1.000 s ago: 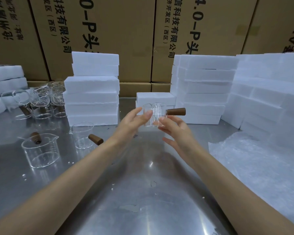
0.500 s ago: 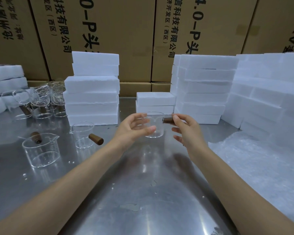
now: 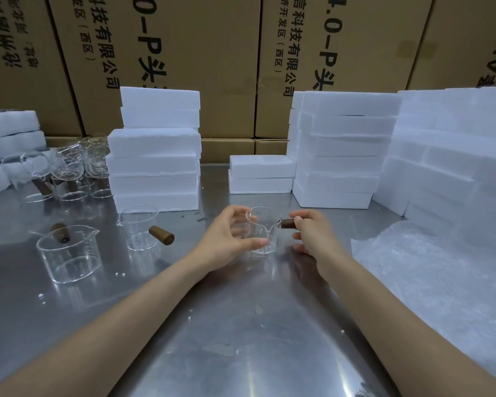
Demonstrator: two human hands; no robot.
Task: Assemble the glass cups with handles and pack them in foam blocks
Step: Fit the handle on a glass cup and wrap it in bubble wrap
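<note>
A clear glass cup (image 3: 265, 229) with a spout is held upright at the middle of the steel table (image 3: 241, 325). My left hand (image 3: 226, 239) wraps its left side, thumb at the base. My right hand (image 3: 312, 236) pinches the cup's brown wooden handle (image 3: 287, 223), which points right. Two more handled cups stand on the table to the left: a near one (image 3: 69, 253) and one with its handle pointing right (image 3: 139, 230). White foam blocks (image 3: 155, 167) are stacked behind.
Several more glass cups (image 3: 66, 173) cluster at the far left beside foam slabs (image 3: 9, 138). A low foam pair (image 3: 261, 174) and tall foam stacks (image 3: 341, 150) stand behind and right. A bubble-wrap sheet (image 3: 441, 282) covers the right side. Cardboard boxes (image 3: 212, 53) wall the back.
Both hands have brought the cup down and toward me, from in front of the low foam pair to just above the table. My right hand shifted from under the cup to its handle.
</note>
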